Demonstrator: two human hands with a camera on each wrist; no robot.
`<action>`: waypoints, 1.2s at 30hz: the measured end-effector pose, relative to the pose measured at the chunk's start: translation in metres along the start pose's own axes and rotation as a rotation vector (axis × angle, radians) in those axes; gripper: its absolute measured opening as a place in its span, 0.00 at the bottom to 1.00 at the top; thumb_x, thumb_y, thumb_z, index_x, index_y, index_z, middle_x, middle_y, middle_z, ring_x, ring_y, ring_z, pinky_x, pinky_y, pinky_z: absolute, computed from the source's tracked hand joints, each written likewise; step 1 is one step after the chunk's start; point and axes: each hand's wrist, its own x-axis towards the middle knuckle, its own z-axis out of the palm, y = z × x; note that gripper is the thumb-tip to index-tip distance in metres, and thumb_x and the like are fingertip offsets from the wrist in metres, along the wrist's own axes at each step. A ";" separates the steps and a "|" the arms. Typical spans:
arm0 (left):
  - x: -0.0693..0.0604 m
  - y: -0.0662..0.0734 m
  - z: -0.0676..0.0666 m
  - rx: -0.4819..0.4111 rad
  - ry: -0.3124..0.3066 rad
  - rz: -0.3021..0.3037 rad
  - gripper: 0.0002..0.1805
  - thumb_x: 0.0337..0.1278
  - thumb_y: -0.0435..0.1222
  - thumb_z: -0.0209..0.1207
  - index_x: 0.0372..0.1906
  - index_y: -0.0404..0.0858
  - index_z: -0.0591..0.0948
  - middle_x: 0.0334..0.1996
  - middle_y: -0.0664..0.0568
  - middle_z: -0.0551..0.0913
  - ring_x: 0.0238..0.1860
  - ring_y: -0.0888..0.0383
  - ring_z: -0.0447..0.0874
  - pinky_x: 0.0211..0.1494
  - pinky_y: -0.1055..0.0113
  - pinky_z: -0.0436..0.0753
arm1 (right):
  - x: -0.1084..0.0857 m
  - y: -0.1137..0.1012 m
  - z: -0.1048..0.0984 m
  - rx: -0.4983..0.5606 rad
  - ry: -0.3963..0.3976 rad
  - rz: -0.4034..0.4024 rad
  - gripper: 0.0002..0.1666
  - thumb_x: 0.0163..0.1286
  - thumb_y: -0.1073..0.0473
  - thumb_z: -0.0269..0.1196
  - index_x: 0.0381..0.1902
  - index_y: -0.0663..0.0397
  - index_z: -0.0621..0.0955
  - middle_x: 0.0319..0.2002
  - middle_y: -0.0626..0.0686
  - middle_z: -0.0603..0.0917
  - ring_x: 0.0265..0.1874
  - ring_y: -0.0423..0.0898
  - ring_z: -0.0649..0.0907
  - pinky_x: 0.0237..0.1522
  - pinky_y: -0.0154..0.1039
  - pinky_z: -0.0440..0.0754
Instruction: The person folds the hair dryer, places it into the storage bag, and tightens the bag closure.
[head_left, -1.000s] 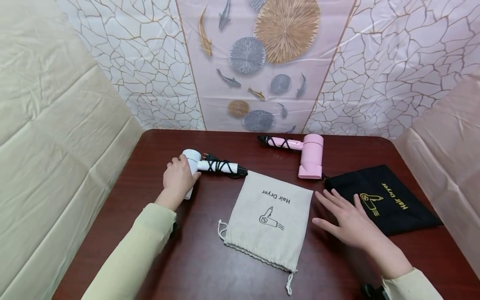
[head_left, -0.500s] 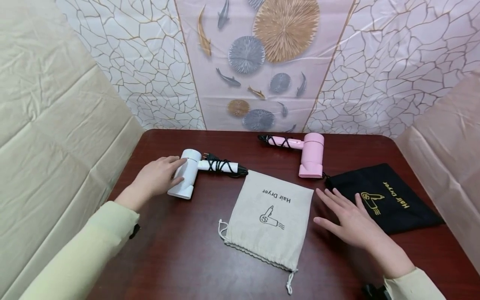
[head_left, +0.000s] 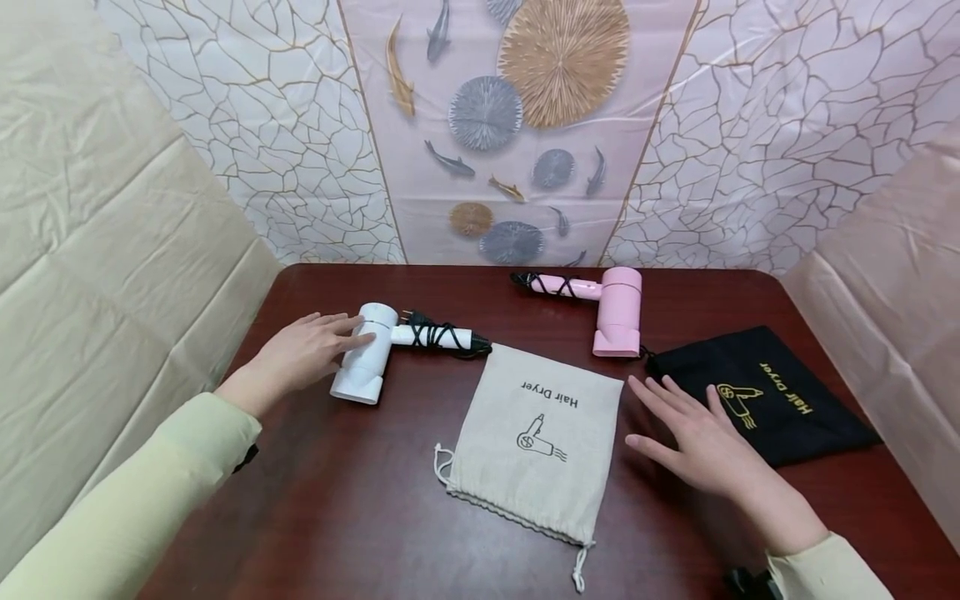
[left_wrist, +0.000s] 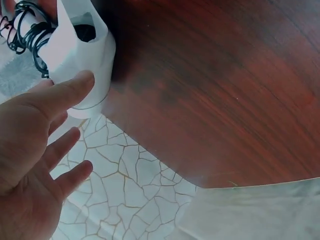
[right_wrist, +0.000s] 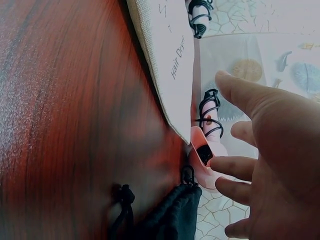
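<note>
Left hand [head_left: 302, 350] at white dryer [head_left: 366, 367]

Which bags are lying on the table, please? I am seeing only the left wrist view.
Observer: Two: a beige drawstring bag and, to the right of it in the head view, a black drawstring bag.
Operator: Thank you. Besides the white hair dryer that I see, is there another one?
Observer: Yes, a pink hair dryer lies beyond both bags, near the far edge of the table.
Operator: And what is printed on the beige bag?
Observer: The words "Hair Dryer", which appear upside down in the head view.
</note>
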 end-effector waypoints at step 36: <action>0.000 0.052 0.035 -0.248 0.234 -0.131 0.36 0.59 0.46 0.76 0.69 0.33 0.81 0.68 0.33 0.81 0.71 0.36 0.77 0.74 0.43 0.75 | -0.006 0.012 -0.029 0.001 -0.104 -0.052 0.34 0.74 0.44 0.69 0.70 0.59 0.82 0.64 0.69 0.83 0.65 0.67 0.82 0.63 0.68 0.78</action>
